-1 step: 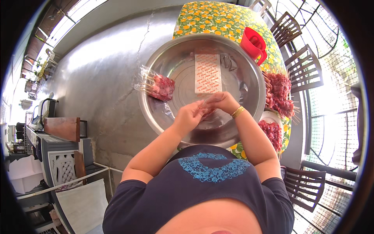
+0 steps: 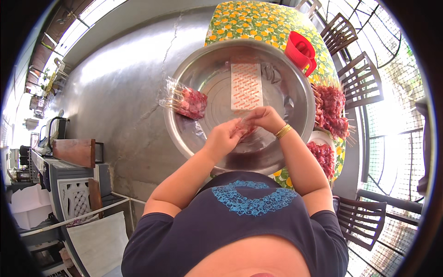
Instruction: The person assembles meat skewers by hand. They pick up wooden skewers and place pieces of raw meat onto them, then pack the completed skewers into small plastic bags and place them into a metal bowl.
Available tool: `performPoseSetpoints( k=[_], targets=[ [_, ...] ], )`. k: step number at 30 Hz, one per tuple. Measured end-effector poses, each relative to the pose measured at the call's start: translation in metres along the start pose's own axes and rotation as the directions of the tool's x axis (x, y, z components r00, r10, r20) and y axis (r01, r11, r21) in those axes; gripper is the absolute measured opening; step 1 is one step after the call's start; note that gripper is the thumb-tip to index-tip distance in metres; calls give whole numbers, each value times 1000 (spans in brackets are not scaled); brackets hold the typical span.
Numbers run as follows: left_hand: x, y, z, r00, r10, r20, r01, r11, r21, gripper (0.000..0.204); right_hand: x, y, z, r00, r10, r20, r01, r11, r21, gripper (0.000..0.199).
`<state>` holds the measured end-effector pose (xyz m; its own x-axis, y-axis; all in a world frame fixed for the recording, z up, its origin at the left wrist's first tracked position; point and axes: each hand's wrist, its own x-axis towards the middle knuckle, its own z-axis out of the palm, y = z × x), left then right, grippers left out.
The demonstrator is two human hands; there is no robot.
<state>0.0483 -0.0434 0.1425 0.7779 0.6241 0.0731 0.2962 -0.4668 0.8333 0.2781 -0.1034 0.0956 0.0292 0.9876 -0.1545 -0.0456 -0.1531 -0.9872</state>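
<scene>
Over the near half of a wide metal basin [image 2: 182, 143], my left hand [image 2: 224, 137] and my right hand [image 2: 266, 119] meet, fingers closed on a clear plastic bag of red meat [image 2: 249, 134]. The fingers hide much of the bag. My right wrist wears a gold bracelet. Beyond my hands, a white strip printed in orange [image 2: 246, 87] lies in the basin, with crumpled clear plastic [image 2: 271, 74] beside it. On the basin's left rim rests a clear bag of skewered meat [image 2: 191, 103], its stick ends pointing left.
The basin stands on a table with a lemon-patterned cloth [image 2: 251, 21]. At its right are a red plastic jug [image 2: 300, 53], a pile of raw meat skewers [image 2: 333, 108] and more meat [image 2: 321, 156] on a white plate [image 2: 321, 137]. Dark chairs [image 2: 360, 81] line the right side.
</scene>
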Motion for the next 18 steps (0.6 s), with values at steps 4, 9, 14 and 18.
performPoseSetpoints(
  k=[4,9,14,18],
  targets=[
    [12,31,-5,995,-92,37,73,931,357,45,6,-32,3,999,-41,20,46,902,-429,8],
    [39,26,10,991,-134,-11,113,786,607,22,-1,-54,10,987,-160,-26,100,723,-684,10],
    [77,-1,-29,987,-149,-55,158,888,431,13,-32,-48,11,874,-320,-366,126,876,-466,27],
    [119,-22,-83,974,20,-227,109,834,540,11,-86,-31,3,880,-241,-410,-33,829,-558,34]
  ],
)
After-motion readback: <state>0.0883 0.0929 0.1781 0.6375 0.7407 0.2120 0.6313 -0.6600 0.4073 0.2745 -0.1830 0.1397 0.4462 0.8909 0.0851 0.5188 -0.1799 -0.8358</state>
